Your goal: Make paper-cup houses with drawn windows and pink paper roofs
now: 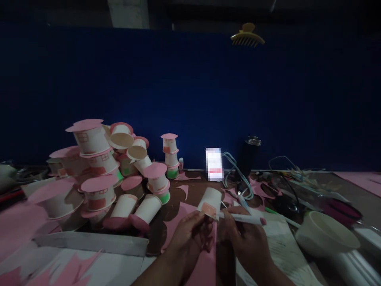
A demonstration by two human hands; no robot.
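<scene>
My left hand [195,230] is closed on a white paper cup [212,197], gripping it near the lower edge and holding it tilted. An orange-pink rectangle is coloured on the cup's side. In my right hand [247,238] is a white marker pen [244,218] with a reddish end pointing right. Its other end reaches to the cup beside the coloured patch; whether the tip touches is too small to tell. Below the hands lies a sheet of pink paper [205,258].
Stacked paper cups [95,141] with pink paper tops fill the left side. A narrow cup tower [170,159] stands farther back. Behind my hands are a lit phone [214,165] and a dark bottle [249,155]. A large pale cup [324,234] is at right; an open white box [98,264] is front left.
</scene>
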